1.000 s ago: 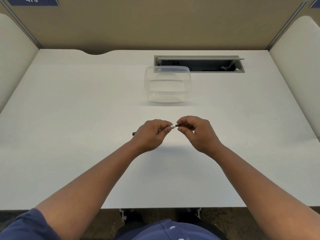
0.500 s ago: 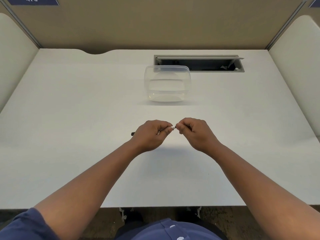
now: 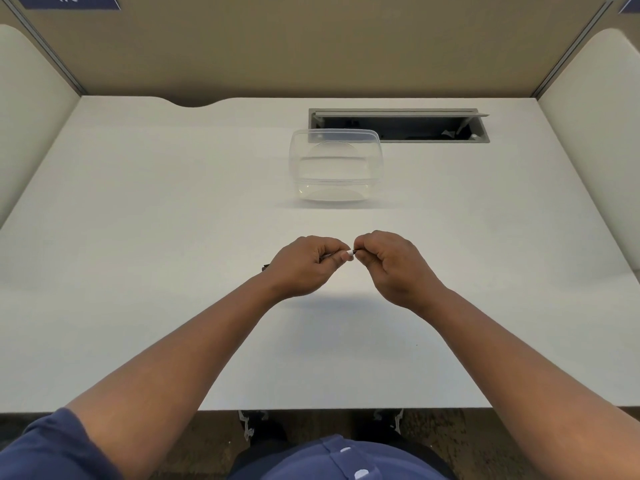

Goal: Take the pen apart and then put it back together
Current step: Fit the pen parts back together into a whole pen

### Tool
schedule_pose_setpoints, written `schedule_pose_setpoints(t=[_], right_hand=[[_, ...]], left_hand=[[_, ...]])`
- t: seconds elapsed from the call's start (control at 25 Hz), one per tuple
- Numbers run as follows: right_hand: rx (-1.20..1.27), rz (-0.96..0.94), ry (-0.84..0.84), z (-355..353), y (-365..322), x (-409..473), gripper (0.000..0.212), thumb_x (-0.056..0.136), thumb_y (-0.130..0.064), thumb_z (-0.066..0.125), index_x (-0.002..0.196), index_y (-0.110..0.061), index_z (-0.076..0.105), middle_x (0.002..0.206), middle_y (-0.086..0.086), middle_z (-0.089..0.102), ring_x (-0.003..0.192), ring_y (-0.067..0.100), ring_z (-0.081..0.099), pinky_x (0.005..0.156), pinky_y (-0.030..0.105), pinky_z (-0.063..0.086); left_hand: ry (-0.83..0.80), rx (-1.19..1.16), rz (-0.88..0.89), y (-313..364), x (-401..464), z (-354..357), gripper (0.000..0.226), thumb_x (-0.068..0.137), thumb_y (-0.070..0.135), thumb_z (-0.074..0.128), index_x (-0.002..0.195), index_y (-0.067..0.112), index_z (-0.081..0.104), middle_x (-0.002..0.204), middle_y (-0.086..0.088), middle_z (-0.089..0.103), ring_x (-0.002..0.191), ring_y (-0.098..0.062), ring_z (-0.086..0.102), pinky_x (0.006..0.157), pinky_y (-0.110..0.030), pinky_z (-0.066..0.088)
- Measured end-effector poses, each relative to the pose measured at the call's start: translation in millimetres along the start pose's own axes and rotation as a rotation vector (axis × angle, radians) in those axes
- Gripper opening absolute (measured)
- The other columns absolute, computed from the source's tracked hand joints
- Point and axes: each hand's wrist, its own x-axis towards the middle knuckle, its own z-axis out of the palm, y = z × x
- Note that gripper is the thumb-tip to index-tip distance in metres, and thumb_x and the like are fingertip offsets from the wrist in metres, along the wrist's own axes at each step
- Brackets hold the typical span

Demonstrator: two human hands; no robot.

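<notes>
Head view shows us gripping the pen point(image 3: 350, 252) between both hands: our left hand point(image 3: 304, 263) is closed round the barrel, its dark tail poking out past the wrist, and our right hand point(image 3: 388, 261) pinches the end just beside the white band. We judge it light, stiff and slippery, so fingertips should hold close to the joint.

Office cubicle or partitioned workstation. White desk point(image 3: 138, 237) with a curved notch in its back edge; tan fabric partition point(image 3: 311, 46) behind, pale side panels point(image 3: 31, 98) left and right, metal corner posts. Grey cable hatch point(image 3: 398, 124) set into the desktop, lid ajar. Blue number signs point(image 3: 69, 0) on the partition's top edge. Brown carpet point(image 3: 450, 438) below.
</notes>
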Motion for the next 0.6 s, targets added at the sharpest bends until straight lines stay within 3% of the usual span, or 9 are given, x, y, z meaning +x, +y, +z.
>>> schedule_pose_setpoints(t=[0.28,0.44,0.52,0.6], right_hand=[[0.073,0.137,-0.050,2.2,-10.4,-0.1,0.019,0.101,-0.015,0.050,0.086,-0.010,0.059,0.071,-0.002,0.053,0.069,0.018,0.045,0.062,0.035,0.039],[0.180,0.253,-0.110,-3.7,-12.1,4.1,0.020,0.103,-0.020,0.050,0.085,-0.017,0.059,0.072,-0.005,0.056,0.066,0.013,0.046,0.062,0.031,0.039],[0.196,0.219,-0.056,-5.4,-11.2,3.2,0.015,0.101,-0.018,0.055,0.090,-0.016,0.065,0.078,-0.005,0.063,0.071,0.014,0.052,0.065,0.029,0.044],[0.204,0.161,0.028,-6.0,-9.9,0.8,0.008,0.098,-0.013,0.062,0.096,-0.011,0.070,0.086,-0.003,0.069,0.077,0.014,0.059,0.069,0.022,0.047]], left_hand=[[0.063,0.129,0.018,5.3,-3.0,3.8,0.024,0.102,0.040,0.051,0.100,0.032,0.073,0.056,0.013,0.051,0.061,-0.010,0.046,0.067,-0.035,0.048],[0.055,0.122,-0.002,3.4,-1.5,4.4,0.023,0.103,0.041,0.050,0.098,0.035,0.072,0.055,0.015,0.049,0.059,-0.008,0.046,0.064,-0.032,0.043],[0.016,0.088,-0.026,4.2,1.4,1.1,0.024,0.103,0.042,0.049,0.097,0.035,0.072,0.056,0.019,0.051,0.059,-0.004,0.047,0.065,-0.031,0.042],[-0.038,0.055,-0.039,5.7,3.3,-3.8,0.026,0.103,0.043,0.049,0.101,0.034,0.074,0.069,0.022,0.062,0.069,-0.002,0.056,0.074,-0.033,0.050]])
